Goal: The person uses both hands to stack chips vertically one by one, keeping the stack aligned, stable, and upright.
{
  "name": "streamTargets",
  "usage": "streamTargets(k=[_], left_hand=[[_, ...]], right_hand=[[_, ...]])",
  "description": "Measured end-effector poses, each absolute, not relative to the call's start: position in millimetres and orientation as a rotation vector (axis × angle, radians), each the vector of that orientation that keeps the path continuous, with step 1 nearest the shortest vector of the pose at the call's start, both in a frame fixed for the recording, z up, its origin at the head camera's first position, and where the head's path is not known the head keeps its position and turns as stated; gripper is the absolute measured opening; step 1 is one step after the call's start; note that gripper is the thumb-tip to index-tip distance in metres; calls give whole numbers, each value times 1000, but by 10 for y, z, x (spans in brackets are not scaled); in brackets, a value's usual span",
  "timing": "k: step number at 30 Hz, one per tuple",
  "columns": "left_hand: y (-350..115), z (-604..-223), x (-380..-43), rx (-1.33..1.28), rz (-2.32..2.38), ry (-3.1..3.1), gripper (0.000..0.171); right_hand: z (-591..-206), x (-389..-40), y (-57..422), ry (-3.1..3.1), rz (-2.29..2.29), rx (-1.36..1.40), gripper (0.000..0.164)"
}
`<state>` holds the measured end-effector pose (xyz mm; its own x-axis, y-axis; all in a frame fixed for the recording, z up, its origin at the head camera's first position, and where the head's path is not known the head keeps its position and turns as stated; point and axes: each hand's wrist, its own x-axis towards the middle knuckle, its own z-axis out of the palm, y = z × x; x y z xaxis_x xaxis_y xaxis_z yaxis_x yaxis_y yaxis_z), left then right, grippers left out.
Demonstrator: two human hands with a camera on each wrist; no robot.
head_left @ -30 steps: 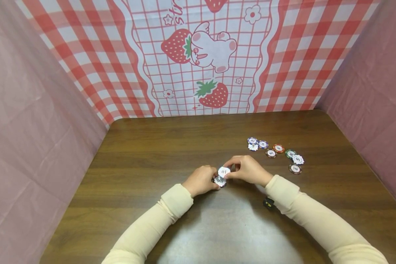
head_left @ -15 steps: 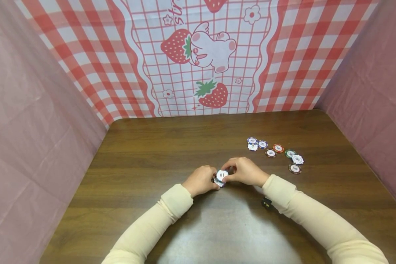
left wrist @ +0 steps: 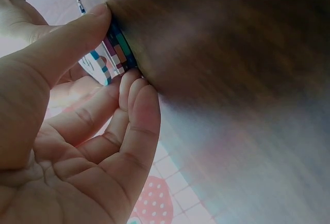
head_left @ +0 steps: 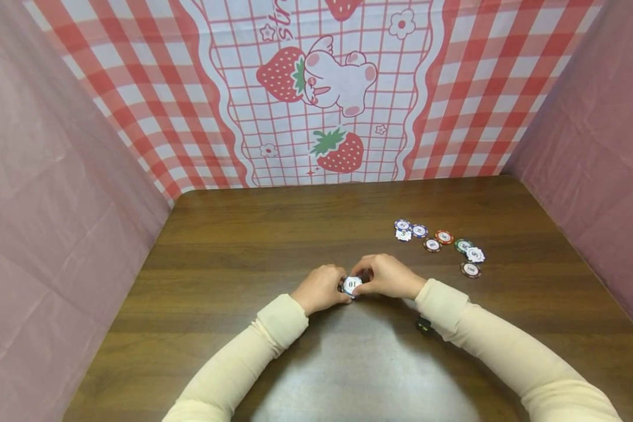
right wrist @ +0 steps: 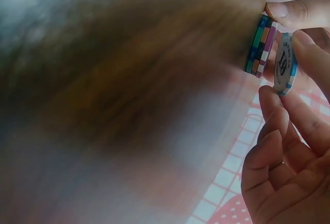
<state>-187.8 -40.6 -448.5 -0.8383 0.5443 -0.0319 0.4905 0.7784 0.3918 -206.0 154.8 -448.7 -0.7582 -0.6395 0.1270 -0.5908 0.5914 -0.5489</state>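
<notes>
In the head view my left hand (head_left: pixel 320 288) curls its thumb and fingers round a short stack of poker chips on the table. The stack (right wrist: pixel 259 46), seen edge-on in the right wrist view, has green, dark blue, orange and purple edges. Between thumb and fingertips my right hand (head_left: pixel 390 276) pinches a white poker chip (head_left: pixel 352 285) with a light-blue edge and the number 10. That chip is tilted right at the top of the stack in both wrist views. From above it covers most of the stack.
Several loose poker chips lie to the far right, among them a red one (head_left: pixel 444 237), a green one (head_left: pixel 463 245) and a dark one (head_left: pixel 470 269). Some overlap. A small black object (head_left: pixel 424 324) sits beside the right sleeve. A checked strawberry cloth (head_left: pixel 316 152) hangs behind the table.
My right hand has moved slightly left and toward me, bringing the 10 chip over the stack, whose 500 face is now covered. My left hand has stayed in place.
</notes>
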Motion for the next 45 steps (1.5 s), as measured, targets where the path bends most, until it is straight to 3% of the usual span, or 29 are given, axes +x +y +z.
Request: streamTargets(k=[45], left_hand=[[-415,-4476,-1879,849,579,2828,28]], right_hand=[[-4458,-2042,1465,2788,-728,-1039,29]])
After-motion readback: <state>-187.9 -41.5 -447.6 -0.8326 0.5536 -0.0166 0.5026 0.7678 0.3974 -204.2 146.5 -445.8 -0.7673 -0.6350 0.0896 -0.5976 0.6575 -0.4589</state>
